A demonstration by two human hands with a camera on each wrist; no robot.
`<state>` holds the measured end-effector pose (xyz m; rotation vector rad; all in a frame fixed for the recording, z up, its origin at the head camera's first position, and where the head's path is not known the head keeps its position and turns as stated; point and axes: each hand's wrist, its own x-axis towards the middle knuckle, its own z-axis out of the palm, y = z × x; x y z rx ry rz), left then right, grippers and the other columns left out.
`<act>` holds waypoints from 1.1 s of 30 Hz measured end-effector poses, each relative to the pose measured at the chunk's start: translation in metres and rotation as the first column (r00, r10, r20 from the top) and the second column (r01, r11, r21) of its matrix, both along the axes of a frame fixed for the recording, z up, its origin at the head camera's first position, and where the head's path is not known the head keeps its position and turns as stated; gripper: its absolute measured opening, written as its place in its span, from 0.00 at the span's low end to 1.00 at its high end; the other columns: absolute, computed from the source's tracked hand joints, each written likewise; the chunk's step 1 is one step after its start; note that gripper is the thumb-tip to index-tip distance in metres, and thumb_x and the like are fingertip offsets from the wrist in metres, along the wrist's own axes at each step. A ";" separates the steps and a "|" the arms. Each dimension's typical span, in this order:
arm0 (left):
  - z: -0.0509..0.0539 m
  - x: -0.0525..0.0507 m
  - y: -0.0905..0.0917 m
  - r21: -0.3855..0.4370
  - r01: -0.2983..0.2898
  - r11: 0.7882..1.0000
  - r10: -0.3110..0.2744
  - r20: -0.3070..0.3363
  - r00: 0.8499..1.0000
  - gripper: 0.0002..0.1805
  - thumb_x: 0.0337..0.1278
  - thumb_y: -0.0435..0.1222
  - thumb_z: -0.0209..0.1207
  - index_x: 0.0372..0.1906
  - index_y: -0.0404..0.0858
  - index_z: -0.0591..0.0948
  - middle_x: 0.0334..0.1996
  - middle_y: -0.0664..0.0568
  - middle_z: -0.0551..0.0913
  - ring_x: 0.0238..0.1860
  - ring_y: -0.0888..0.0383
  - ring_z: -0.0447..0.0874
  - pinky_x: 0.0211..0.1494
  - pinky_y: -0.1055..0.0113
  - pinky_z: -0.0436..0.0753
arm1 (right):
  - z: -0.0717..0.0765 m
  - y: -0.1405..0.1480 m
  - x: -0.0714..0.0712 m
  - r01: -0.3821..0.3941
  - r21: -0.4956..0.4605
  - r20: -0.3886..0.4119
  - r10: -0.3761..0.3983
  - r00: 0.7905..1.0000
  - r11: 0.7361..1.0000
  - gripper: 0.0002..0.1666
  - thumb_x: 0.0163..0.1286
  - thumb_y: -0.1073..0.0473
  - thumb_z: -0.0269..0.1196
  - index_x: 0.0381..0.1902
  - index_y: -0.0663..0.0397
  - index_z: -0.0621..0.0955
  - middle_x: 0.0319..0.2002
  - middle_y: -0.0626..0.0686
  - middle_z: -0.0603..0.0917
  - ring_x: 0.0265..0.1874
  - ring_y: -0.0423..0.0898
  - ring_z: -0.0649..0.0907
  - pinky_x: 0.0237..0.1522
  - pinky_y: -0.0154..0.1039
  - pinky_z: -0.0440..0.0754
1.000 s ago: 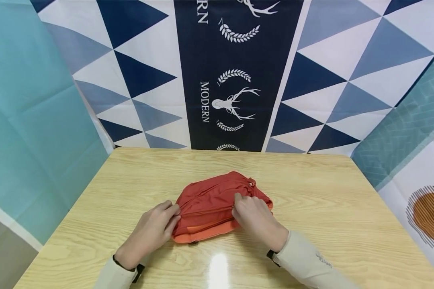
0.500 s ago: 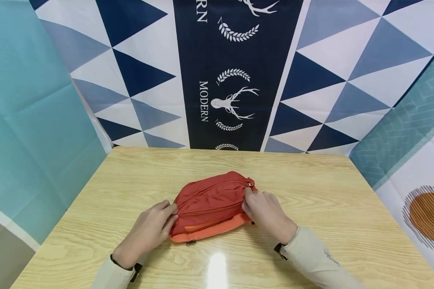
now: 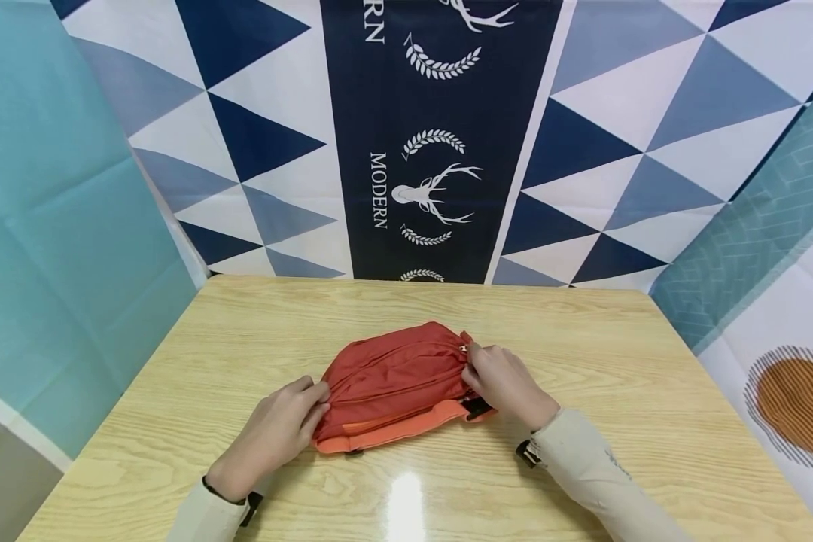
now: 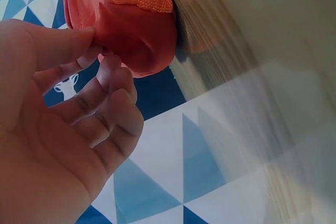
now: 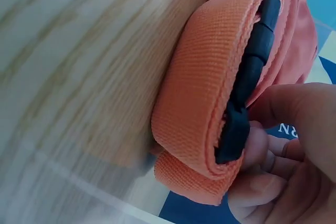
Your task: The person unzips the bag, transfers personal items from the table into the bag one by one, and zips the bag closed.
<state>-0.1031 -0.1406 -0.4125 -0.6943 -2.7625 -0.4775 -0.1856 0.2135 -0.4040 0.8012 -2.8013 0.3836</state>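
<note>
A red waist bag (image 3: 393, 369) lies on the wooden table, its orange strap (image 3: 406, 429) folded along the near side. My left hand (image 3: 281, 421) pinches the bag's left end between thumb and fingers. In the left wrist view, those fingertips hold a fold of red fabric (image 4: 131, 40). At the other end, my right hand (image 3: 508, 384) pinches the bag beside a zipper pull (image 3: 464, 348). Exactly what sits between the right fingertips is hidden. Just below that hand is a black buckle (image 5: 247, 77) on the doubled orange webbing (image 5: 205, 72).
The light wooden table (image 3: 583, 339) extends around the bag on all sides. Behind it hangs a patterned cloth (image 3: 420, 150) with triangles and deer heads. Teal cloth (image 3: 74, 211) borders the left side, and another patterned cloth (image 3: 786, 361) borders the right.
My right hand has slid rightward along the bag from its middle to its right end, uncovering the black buckle. My left hand keeps its hold on the left end.
</note>
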 end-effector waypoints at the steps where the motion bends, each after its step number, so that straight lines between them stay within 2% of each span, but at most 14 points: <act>1: 0.000 0.000 0.000 0.002 -0.001 1.000 0.001 0.004 1.000 0.02 0.67 0.36 0.62 0.37 0.47 0.81 0.26 0.63 0.68 0.24 0.67 0.65 0.26 0.74 0.70 | 0.000 0.000 0.000 -0.001 0.000 0.004 0.001 1.000 1.000 0.12 0.65 0.66 0.59 0.24 0.50 0.70 0.14 0.44 0.66 0.11 0.37 0.64 0.14 0.33 0.60; 4: 0.000 -0.002 0.000 -0.001 -0.011 1.000 0.011 0.018 1.000 0.04 0.65 0.34 0.63 0.36 0.47 0.80 0.25 0.62 0.68 0.23 0.66 0.65 0.26 0.73 0.69 | 0.002 0.001 0.004 -0.006 0.003 0.002 0.006 1.000 1.000 0.12 0.65 0.66 0.59 0.24 0.50 0.70 0.14 0.44 0.66 0.12 0.37 0.64 0.15 0.33 0.61; 5: 0.000 -0.004 0.000 -0.004 -0.016 1.000 0.016 0.022 1.000 0.04 0.65 0.34 0.63 0.36 0.47 0.79 0.25 0.62 0.68 0.23 0.65 0.65 0.25 0.73 0.69 | 0.002 0.002 0.006 -0.005 0.005 0.007 0.005 1.000 1.000 0.12 0.65 0.66 0.59 0.24 0.51 0.71 0.14 0.44 0.66 0.13 0.37 0.64 0.16 0.33 0.62; 6: -0.001 -0.006 0.000 -0.010 -0.021 1.000 0.021 0.027 0.999 0.05 0.64 0.34 0.64 0.36 0.47 0.79 0.24 0.61 0.68 0.23 0.65 0.65 0.25 0.72 0.69 | 0.002 0.002 0.008 -0.011 0.004 0.011 0.011 1.000 1.000 0.08 0.66 0.65 0.60 0.27 0.53 0.74 0.14 0.44 0.66 0.13 0.37 0.65 0.16 0.34 0.62; 11: -0.003 -0.019 -0.004 -0.073 -0.042 0.996 0.044 0.026 0.999 0.05 0.62 0.33 0.65 0.36 0.44 0.79 0.24 0.58 0.70 0.22 0.64 0.68 0.23 0.69 0.69 | 0.002 0.001 0.020 -0.041 -0.002 0.008 0.041 0.999 0.999 0.07 0.67 0.64 0.60 0.28 0.53 0.75 0.15 0.42 0.65 0.14 0.36 0.65 0.17 0.33 0.64; 12: -0.004 -0.022 -0.004 -0.083 -0.038 0.996 0.039 0.017 0.999 0.05 0.62 0.33 0.65 0.36 0.43 0.79 0.24 0.58 0.70 0.22 0.63 0.69 0.23 0.69 0.70 | 0.002 0.001 0.023 -0.047 -0.004 -0.005 0.047 0.999 0.999 0.08 0.67 0.65 0.60 0.28 0.53 0.75 0.15 0.41 0.65 0.14 0.36 0.65 0.17 0.33 0.64; 13: -0.005 -0.026 -0.004 -0.091 -0.032 0.995 0.033 0.006 0.999 0.06 0.62 0.33 0.65 0.37 0.43 0.78 0.25 0.57 0.71 0.23 0.63 0.70 0.23 0.68 0.70 | 0.002 0.001 0.025 -0.043 -0.002 -0.018 0.043 0.999 0.999 0.12 0.67 0.64 0.60 0.25 0.50 0.71 0.15 0.41 0.65 0.14 0.36 0.65 0.17 0.33 0.65; 16: -0.006 -0.035 -0.002 -0.091 -0.008 0.996 0.006 -0.021 1.000 0.08 0.61 0.32 0.65 0.36 0.43 0.76 0.25 0.56 0.72 0.24 0.61 0.72 0.24 0.67 0.72 | 0.002 0.003 0.031 -0.031 -0.003 -0.051 0.031 0.998 1.000 0.14 0.66 0.65 0.62 0.24 0.49 0.70 0.14 0.41 0.64 0.14 0.36 0.65 0.17 0.33 0.64; 20: -0.007 -0.042 0.002 -0.061 0.011 0.998 -0.012 -0.020 1.000 0.08 0.62 0.31 0.64 0.37 0.42 0.75 0.26 0.56 0.71 0.25 0.61 0.71 0.25 0.66 0.73 | 0.001 0.009 0.035 -0.003 -0.028 -0.046 0.001 0.999 1.000 0.15 0.68 0.64 0.61 0.24 0.48 0.70 0.15 0.40 0.64 0.15 0.35 0.65 0.18 0.33 0.64; 25: -0.009 -0.036 0.002 -0.040 -0.001 0.999 0.003 0.048 0.999 0.04 0.66 0.32 0.60 0.42 0.42 0.77 0.30 0.57 0.71 0.27 0.63 0.71 0.29 0.68 0.75 | -0.002 0.027 0.053 0.026 -0.081 -0.043 -0.029 0.999 0.996 0.13 0.70 0.61 0.63 0.26 0.42 0.74 0.20 0.36 0.67 0.18 0.32 0.66 0.22 0.31 0.68; 27: -0.009 -0.031 -0.001 -0.034 -0.017 0.999 0.019 0.046 0.999 0.04 0.67 0.33 0.60 0.43 0.43 0.78 0.31 0.57 0.73 0.30 0.63 0.73 0.31 0.66 0.78 | -0.003 0.036 0.062 0.030 -0.084 -0.057 -0.035 0.998 0.996 0.11 0.70 0.60 0.63 0.28 0.42 0.75 0.22 0.36 0.68 0.20 0.32 0.67 0.23 0.31 0.69; 29: -0.009 -0.026 -0.003 -0.028 -0.023 0.999 0.023 0.011 1.000 0.05 0.67 0.36 0.61 0.44 0.43 0.79 0.35 0.55 0.76 0.35 0.60 0.77 0.37 0.62 0.80 | -0.004 0.045 0.069 0.035 -0.078 -0.087 -0.042 0.995 0.996 0.07 0.69 0.60 0.64 0.31 0.44 0.77 0.25 0.37 0.72 0.22 0.31 0.71 0.24 0.31 0.72; 31: -0.008 -0.023 -0.004 -0.021 -0.024 1.000 0.023 -0.045 0.999 0.11 0.67 0.40 0.61 0.50 0.42 0.79 0.42 0.50 0.79 0.44 0.54 0.80 0.45 0.56 0.82 | -0.004 0.054 0.074 0.036 -0.069 -0.133 -0.045 0.990 0.997 0.03 0.69 0.59 0.65 0.37 0.48 0.80 0.30 0.41 0.78 0.27 0.35 0.77 0.27 0.34 0.78; 33: -0.005 -0.023 -0.004 -0.014 -0.011 1.000 0.009 -0.097 0.995 0.18 0.68 0.44 0.61 0.57 0.41 0.78 0.52 0.44 0.78 0.54 0.48 0.77 0.54 0.50 0.79 | -0.004 0.063 0.077 0.033 -0.059 -0.192 -0.044 0.980 0.998 0.09 0.67 0.58 0.67 0.44 0.53 0.81 0.36 0.47 0.82 0.35 0.40 0.81 0.35 0.40 0.82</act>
